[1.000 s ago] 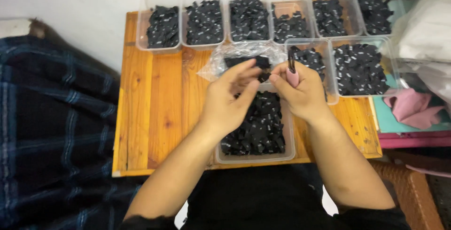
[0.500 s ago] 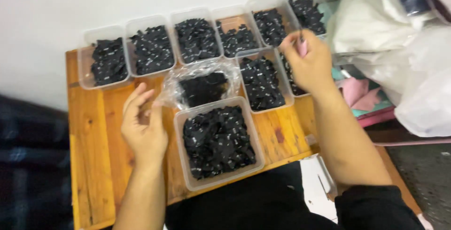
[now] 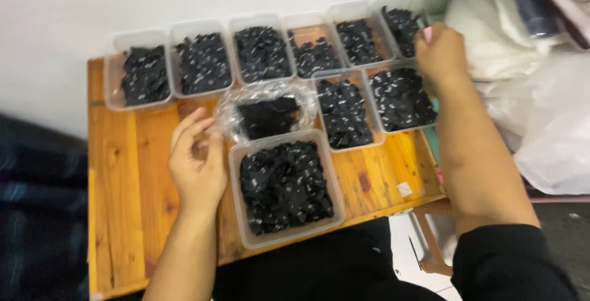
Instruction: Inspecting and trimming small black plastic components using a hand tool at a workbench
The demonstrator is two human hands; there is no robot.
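Nine clear tubs (image 3: pixel 284 187) of small black pieces sit on the wooden table (image 3: pixel 132 184) — six in back. Left hand (image 3: pixel 198 164) open beside the plastic bag (image 3: pixel 267 113). Right hand (image 3: pixel 441 52) pinches something pink.

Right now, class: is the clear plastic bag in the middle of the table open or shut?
Open. The clear plastic bag lies with its crinkled mouth spread wide, black pieces showing inside, and the left hand beside its edge.

Orange-brown knotty wooden table (image 3: pixel 129 196), clear plastic tubs (image 3: pixel 243 196) of black pieces (image 3: pixel 283 184) flecked white, white bags (image 3: pixel 553 129)
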